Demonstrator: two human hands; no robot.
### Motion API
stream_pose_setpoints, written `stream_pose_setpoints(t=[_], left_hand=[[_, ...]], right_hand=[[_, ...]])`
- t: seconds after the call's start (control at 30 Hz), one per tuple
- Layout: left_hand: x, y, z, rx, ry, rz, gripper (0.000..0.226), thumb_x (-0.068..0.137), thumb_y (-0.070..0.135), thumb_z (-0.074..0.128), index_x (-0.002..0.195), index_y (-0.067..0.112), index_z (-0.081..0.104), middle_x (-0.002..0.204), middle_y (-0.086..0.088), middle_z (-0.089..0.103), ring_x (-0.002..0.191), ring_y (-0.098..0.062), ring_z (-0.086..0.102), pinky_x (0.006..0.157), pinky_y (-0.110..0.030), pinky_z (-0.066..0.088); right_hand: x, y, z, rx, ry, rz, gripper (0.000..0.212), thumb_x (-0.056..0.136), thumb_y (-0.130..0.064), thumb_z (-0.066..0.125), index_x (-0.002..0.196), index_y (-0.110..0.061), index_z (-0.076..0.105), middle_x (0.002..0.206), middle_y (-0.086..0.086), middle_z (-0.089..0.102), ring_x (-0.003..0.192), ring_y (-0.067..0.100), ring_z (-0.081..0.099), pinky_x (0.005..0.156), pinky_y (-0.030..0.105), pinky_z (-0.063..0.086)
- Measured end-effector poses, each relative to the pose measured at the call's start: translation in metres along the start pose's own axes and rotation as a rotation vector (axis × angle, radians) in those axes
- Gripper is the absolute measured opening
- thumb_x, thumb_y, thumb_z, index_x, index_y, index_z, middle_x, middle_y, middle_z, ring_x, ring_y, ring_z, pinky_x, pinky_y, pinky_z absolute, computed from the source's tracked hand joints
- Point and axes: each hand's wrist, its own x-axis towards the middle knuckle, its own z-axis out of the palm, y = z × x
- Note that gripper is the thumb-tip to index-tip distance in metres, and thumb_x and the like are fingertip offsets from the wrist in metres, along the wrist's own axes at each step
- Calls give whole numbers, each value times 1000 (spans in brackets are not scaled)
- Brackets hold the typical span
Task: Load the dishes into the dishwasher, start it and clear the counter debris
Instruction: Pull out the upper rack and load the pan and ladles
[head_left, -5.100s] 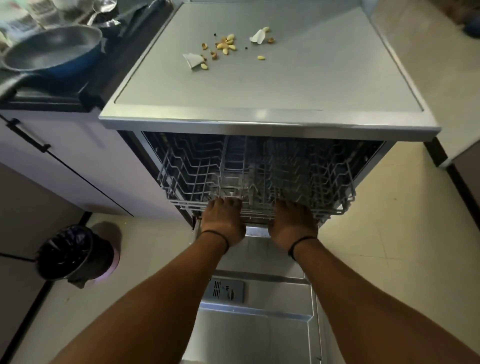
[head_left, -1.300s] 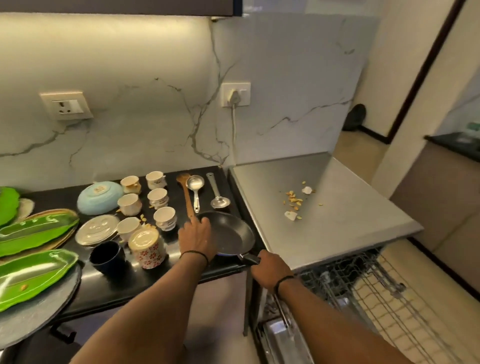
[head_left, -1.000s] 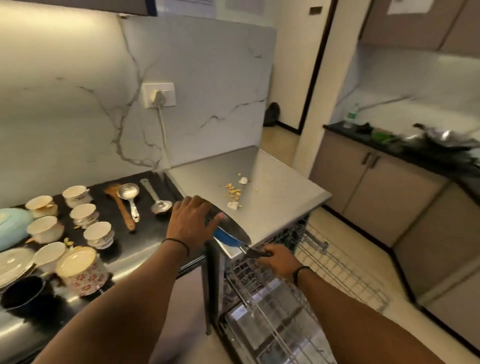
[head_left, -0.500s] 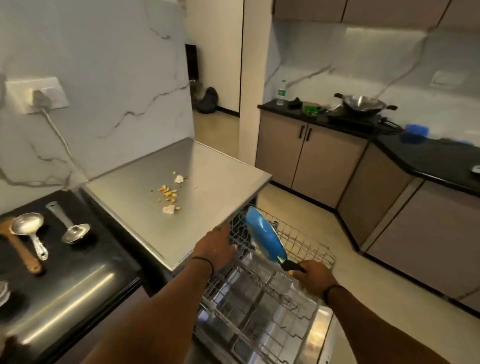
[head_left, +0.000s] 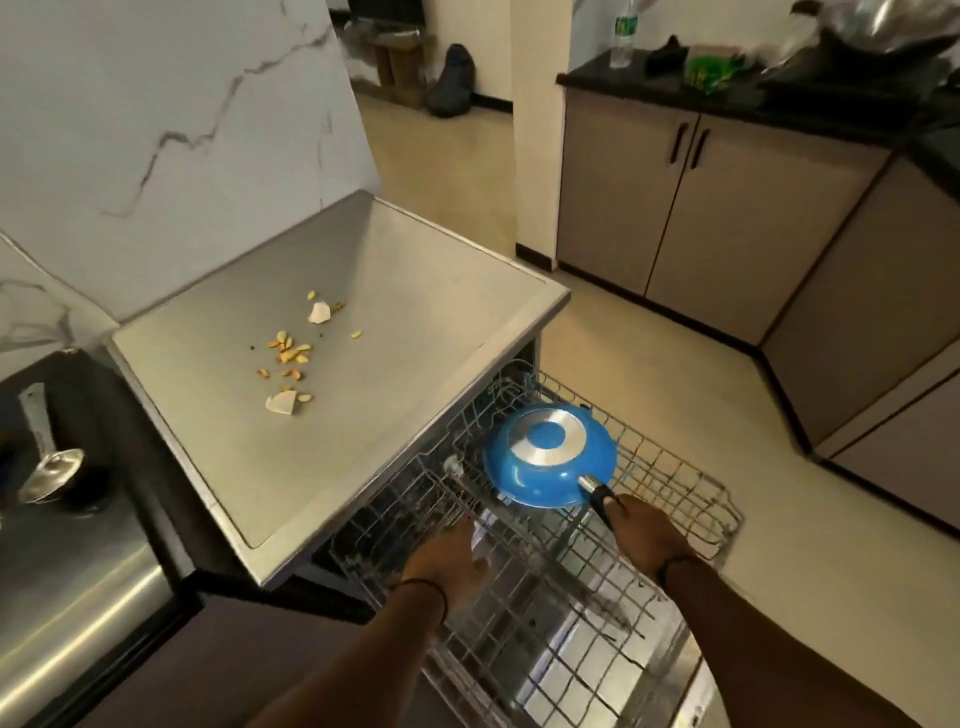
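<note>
A blue frying pan (head_left: 545, 457) lies upside down on the pulled-out wire rack (head_left: 670, 499) of the dishwasher, its silver base ring facing up. My right hand (head_left: 647, 535) is closed around the pan's black handle at the rack's front. My left hand (head_left: 449, 564) hovers over the rack's left part, fingers loose, holding nothing. Yellowish seed-like debris (head_left: 288, 353) and two white shell bits lie scattered on the grey dishwasher top (head_left: 415, 322).
A steel ladle (head_left: 49, 467) rests on the black counter (head_left: 78, 545) at left. The open dishwasher door (head_left: 680, 691) lies below the rack. Beige cabinets (head_left: 675, 208) and cream floor stand to the right; a bottle and wok sit on the far counter.
The pan has gone from tilted above the rack to lying upside down on it. My left hand has left the pan's rim and now hovers over the rack. My view has tilted down.
</note>
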Motion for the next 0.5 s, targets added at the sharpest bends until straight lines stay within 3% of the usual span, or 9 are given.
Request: stream_pose_setpoints(t=[0.1,0.2,0.27,0.33,0.5], left_hand=[[21,0,9,-42,-17,-73,56,93,39,54,143,20,36,139,-5,53,126,-23,52,103,-36,43],[42,-1,17,-155,-22,-128,59,92,36,55,145,22,34,140,-4,53,127,-22,52,105,-38,43],[55,1,19,-254,-23,-172,64,92,33,54,150,24,28,141,-5,52,126,-23,52,104,-38,44],[69,2,20,-304,-22,-187,67,93,31,52,152,26,22,139,-7,53,119,-24,56,99,-38,48],[110,0,32,-358,-29,-259,60,92,33,52,147,22,28,128,-7,58,100,-18,56,87,-28,45]], right_hand=[[23,4,10,169,-85,-34,35,95,-50,45,91,-18,59,92,12,67,87,26,63,70,29,43],[42,13,28,180,-200,-88,53,73,-71,61,104,-28,60,92,-6,68,89,11,63,76,30,50],[55,21,40,158,-217,-82,50,67,-67,68,101,-31,59,90,-11,67,88,7,63,80,33,53],[66,23,47,131,-188,-78,37,73,-53,71,97,-29,59,84,-9,66,83,5,62,80,33,54],[108,24,63,71,-170,-144,25,85,-43,65,101,-25,56,82,-7,64,78,10,61,64,26,47]])
